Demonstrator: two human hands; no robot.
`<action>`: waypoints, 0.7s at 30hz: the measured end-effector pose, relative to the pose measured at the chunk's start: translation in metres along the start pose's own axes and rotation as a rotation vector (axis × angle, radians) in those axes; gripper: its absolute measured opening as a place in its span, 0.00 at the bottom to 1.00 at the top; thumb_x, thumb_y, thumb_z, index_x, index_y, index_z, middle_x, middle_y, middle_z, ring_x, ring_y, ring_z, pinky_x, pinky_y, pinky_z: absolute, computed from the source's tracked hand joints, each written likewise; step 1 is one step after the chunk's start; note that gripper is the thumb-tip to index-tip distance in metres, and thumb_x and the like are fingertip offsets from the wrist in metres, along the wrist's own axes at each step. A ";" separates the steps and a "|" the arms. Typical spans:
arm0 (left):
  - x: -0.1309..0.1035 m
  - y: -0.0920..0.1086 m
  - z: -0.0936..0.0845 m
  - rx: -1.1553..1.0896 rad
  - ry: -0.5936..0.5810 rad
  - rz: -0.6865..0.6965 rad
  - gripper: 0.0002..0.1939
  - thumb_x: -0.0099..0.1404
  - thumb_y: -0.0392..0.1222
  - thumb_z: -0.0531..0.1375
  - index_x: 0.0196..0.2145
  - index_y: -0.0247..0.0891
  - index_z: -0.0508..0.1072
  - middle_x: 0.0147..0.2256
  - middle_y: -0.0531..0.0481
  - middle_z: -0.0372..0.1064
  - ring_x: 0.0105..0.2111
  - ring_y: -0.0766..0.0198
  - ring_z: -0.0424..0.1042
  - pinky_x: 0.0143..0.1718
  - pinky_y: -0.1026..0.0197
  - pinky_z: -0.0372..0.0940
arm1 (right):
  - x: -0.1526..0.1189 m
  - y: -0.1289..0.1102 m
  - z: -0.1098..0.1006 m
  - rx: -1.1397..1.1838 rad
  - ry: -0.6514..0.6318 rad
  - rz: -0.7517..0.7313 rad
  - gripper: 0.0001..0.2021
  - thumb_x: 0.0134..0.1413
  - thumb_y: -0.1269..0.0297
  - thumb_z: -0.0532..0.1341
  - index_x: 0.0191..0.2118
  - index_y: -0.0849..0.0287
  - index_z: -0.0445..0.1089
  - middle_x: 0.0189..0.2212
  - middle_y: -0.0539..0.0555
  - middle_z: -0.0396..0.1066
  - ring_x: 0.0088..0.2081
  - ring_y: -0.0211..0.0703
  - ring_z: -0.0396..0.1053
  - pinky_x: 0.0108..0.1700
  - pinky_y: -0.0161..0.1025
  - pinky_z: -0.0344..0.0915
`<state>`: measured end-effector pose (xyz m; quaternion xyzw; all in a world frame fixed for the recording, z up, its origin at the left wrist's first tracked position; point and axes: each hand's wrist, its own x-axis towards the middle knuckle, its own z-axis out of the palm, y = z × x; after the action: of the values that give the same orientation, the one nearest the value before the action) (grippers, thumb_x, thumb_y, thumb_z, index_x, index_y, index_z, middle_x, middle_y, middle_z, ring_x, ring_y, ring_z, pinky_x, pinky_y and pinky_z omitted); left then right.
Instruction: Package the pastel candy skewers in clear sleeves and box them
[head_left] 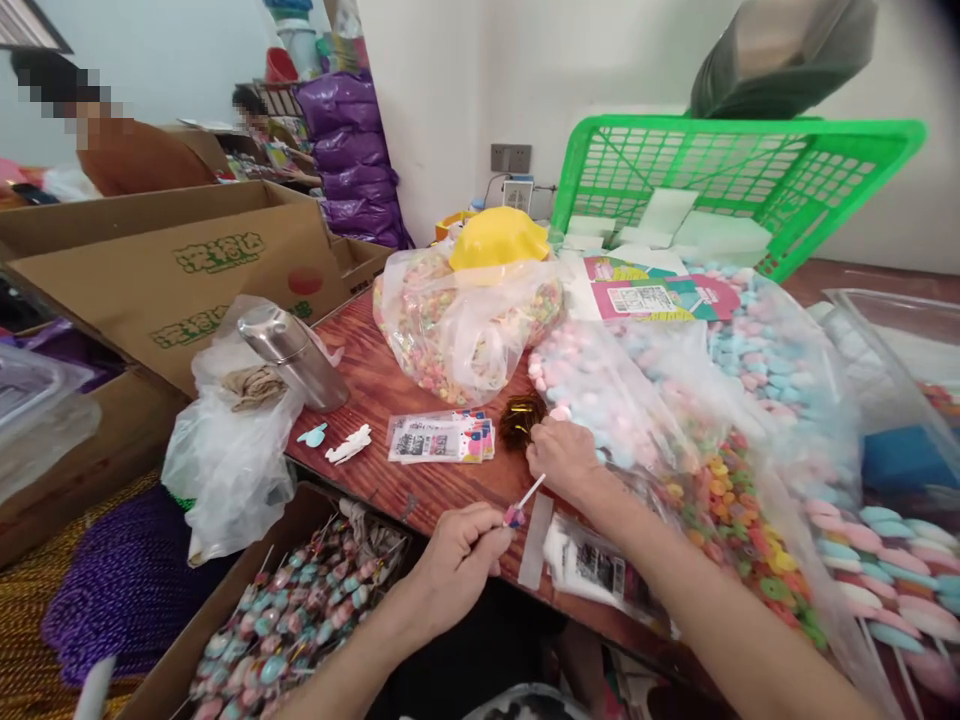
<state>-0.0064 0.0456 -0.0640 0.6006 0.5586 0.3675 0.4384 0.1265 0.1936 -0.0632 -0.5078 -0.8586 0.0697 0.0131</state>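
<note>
My left hand [465, 545] is closed, pinching a small candy on a white stick [531, 494], its pink and purple head at the fingertips and the stick slanting up to the right. Just beyond it, my right hand [566, 458] has its fingers curled together beside a bundle of shiny gold-brown ties [520, 420]. What those fingers hold, if anything, is hidden. Printed clear packets [439, 440] lie left of the ties. Below my right forearm, more clear printed bags [589, 565] rest at the table's near edge.
A bag of ring candies [420, 340], bags of pink and blue marshmallows [600, 375] and a green basket [847, 150] crowd the table's back and right. A steel flask [300, 360] stands left. Below is a box of stick candies [277, 630]. Two people sit at far left.
</note>
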 end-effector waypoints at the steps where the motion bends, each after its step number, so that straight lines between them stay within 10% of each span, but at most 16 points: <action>1: 0.000 -0.001 0.000 -0.011 -0.002 0.000 0.17 0.69 0.41 0.51 0.22 0.36 0.63 0.24 0.54 0.61 0.26 0.68 0.61 0.31 0.64 0.55 | -0.004 0.006 -0.001 0.004 -0.012 0.013 0.10 0.54 0.70 0.55 0.33 0.63 0.74 0.35 0.65 0.74 0.38 0.51 0.72 0.37 0.40 0.62; 12: 0.013 0.006 0.018 -0.082 0.012 0.037 0.17 0.68 0.47 0.53 0.25 0.35 0.71 0.27 0.51 0.59 0.29 0.66 0.59 0.32 0.64 0.56 | -0.040 0.067 -0.022 0.401 0.157 0.040 0.10 0.55 0.66 0.54 0.27 0.59 0.71 0.22 0.50 0.70 0.27 0.38 0.66 0.29 0.32 0.57; 21: 0.005 0.006 0.025 -0.494 0.138 -0.308 0.19 0.57 0.56 0.63 0.27 0.34 0.73 0.21 0.53 0.63 0.20 0.72 0.58 0.21 0.69 0.52 | -0.078 0.087 -0.005 0.562 0.238 0.003 0.10 0.52 0.67 0.53 0.26 0.59 0.69 0.19 0.48 0.66 0.24 0.38 0.63 0.28 0.33 0.57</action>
<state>0.0195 0.0473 -0.0670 0.3575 0.5654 0.4615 0.5827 0.2403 0.1671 -0.0658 -0.4901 -0.7973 0.2445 0.2537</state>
